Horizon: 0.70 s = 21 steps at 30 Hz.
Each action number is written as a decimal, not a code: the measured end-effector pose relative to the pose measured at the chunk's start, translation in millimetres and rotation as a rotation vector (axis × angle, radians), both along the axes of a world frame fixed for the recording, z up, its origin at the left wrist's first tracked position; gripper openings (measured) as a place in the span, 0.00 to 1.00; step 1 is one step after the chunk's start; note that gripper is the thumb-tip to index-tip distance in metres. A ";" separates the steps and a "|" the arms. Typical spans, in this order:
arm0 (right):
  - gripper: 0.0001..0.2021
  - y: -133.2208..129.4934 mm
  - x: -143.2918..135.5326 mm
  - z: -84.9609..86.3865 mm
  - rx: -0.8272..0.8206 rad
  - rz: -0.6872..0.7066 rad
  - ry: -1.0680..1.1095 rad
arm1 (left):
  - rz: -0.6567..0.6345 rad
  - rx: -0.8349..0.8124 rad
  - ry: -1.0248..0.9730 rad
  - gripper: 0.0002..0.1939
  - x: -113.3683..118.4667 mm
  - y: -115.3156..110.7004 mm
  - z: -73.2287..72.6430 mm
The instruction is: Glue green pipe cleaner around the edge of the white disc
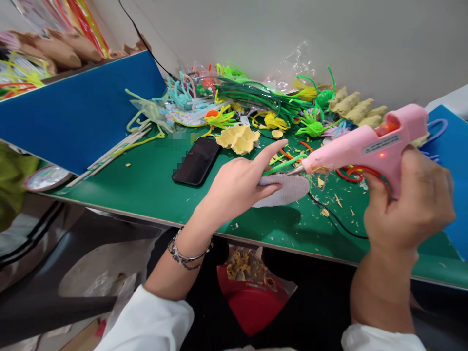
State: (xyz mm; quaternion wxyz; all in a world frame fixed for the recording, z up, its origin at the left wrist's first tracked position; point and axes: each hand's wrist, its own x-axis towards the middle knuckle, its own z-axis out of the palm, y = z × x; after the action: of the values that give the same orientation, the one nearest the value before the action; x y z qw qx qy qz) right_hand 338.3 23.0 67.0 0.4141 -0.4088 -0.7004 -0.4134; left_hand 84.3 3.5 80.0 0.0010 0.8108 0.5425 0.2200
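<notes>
Between the thumb and fingers of my left hand (237,183) is a flat, pale grey oval piece (290,189) with a ridged surface, held above the table. The index finger points up and away from it. My right hand (413,209) grips a pink hot glue gun (365,146) by its handle, a red light glowing on its side. Its metal nozzle points left and meets the upper edge of the oval piece, though I cannot tell whether they touch. A green pipe cleaner (285,165) runs just behind the nozzle and left fingers.
A black phone (197,162) lies on the green table (153,187) beside a yellow egg-carton piece (239,140). Pipe cleaners (252,95) are heaped along the wall. Blue dividers (84,107) stand on both sides. A red dustpan (252,302) with scraps is below the edge.
</notes>
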 end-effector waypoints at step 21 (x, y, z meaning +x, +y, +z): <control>0.24 5.5 5.9 -0.7 0.000 0.014 0.018 | -0.010 -0.014 -0.064 0.36 -2.6 -0.1 0.3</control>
State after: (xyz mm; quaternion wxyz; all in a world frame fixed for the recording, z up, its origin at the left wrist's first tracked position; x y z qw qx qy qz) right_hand 344.2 28.5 66.3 0.4231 -0.4075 -0.6995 -0.4070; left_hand 81.7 3.3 80.3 0.0253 0.8058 0.5398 0.2421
